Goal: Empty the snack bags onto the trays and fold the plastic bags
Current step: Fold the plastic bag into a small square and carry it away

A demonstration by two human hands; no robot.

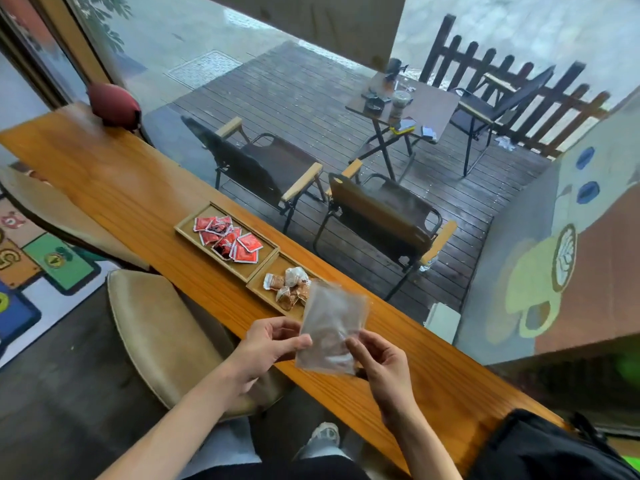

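Observation:
A clear plastic bag (pixel 330 329) is held upright above the wooden counter, looking empty. My left hand (pixel 273 344) pinches its left edge and my right hand (pixel 379 362) pinches its lower right edge. Behind the bag stand two wooden trays side by side. The far tray (pixel 187 227) holds several red snack packets (pixel 230 240). The near tray (pixel 257 287) holds several brown and white wrapped snacks (pixel 289 287); the bag hides its right end.
The long wooden counter (pixel 145 199) runs along a big window. A beige stool (pixel 156 327) stands left of my arms. A black bag (pixel 540 448) lies on the counter at the lower right. A dark red object (pixel 112 103) sits at the far end.

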